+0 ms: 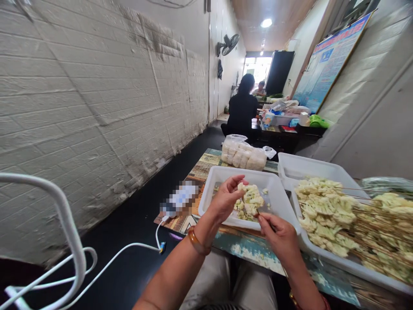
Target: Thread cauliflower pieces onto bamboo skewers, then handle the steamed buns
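Note:
Over a white plastic tray (209, 193), a pale cauliflower piece (253, 199) is between my hands. My left hand (227, 196) curls its fingers and thumb against the upper left edge of that piece. Thumb and fingers of my right hand (280, 237) are pinched at its lower right, on what looks like a thin skewer, mostly hidden by the hand. Small cauliflower bits (265, 191) lie in the tray. To the right, a larger white tray (335, 255) holds heaped cauliflower (325, 211) on several long thin skewers (383, 215).
A plastic bag of pale rounded pieces (243, 155) rests behind the tray on the patterned table (238, 245). A blurred device (180, 198) with a white cable (129, 246) lies at left. Farther off, a person in black (243, 105) sits near another loaded table.

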A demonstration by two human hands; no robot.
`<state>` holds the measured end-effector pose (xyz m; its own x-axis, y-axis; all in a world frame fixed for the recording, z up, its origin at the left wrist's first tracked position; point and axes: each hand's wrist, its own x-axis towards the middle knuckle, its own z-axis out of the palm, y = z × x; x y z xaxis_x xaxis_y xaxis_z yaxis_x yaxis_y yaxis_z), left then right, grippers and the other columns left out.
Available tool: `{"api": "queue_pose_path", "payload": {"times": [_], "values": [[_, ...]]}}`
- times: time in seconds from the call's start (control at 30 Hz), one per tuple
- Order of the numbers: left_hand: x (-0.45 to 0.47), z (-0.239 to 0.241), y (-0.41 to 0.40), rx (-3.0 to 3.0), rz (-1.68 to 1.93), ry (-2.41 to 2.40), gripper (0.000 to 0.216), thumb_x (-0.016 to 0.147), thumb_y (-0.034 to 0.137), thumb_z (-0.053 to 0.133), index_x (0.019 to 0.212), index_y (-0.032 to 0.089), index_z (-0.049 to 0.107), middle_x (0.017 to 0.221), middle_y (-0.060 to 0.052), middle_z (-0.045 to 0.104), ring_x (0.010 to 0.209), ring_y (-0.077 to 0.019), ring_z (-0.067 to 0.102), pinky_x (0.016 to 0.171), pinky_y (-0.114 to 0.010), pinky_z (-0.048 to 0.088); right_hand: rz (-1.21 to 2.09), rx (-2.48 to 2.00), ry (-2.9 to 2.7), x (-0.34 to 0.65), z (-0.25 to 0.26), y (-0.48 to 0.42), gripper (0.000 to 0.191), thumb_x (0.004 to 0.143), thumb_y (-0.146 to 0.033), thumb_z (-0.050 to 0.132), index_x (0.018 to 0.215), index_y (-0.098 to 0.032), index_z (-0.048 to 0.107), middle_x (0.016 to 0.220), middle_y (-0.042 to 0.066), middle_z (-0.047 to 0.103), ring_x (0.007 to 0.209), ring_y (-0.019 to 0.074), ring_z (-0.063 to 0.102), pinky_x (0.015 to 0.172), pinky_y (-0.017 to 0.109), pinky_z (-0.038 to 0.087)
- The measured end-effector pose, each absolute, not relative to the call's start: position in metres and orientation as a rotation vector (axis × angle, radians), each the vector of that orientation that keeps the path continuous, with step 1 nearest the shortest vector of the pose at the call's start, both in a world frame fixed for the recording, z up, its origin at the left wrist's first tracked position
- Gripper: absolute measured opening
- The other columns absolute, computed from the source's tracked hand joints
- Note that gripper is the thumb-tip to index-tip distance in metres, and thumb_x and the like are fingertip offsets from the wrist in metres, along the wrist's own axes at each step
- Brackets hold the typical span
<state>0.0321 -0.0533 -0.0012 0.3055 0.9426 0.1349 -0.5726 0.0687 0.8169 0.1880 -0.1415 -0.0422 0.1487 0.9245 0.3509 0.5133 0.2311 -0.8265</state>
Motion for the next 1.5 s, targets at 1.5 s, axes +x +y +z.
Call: {"api": "queue_pose_path", "payload": {"times": [1.5], "values": [[0.057,0.000,-0.064,0.864,1.155,0.785,0.026,0.061,0.037,0.069,0.060,0.017,0.054,0.060,0.002,0.050,0.056,-0.0091,0.045,0.057,-0.023,0.036,0.377,-1.456,-1.506,0.182,-0.041,-0.143,0.044,0.090,-0.052,0.046,0.077,-0.019,0.071,0.052,0.000,0.059,0.048,0.0147,0.053,0.051,0.025,0.041]]}}
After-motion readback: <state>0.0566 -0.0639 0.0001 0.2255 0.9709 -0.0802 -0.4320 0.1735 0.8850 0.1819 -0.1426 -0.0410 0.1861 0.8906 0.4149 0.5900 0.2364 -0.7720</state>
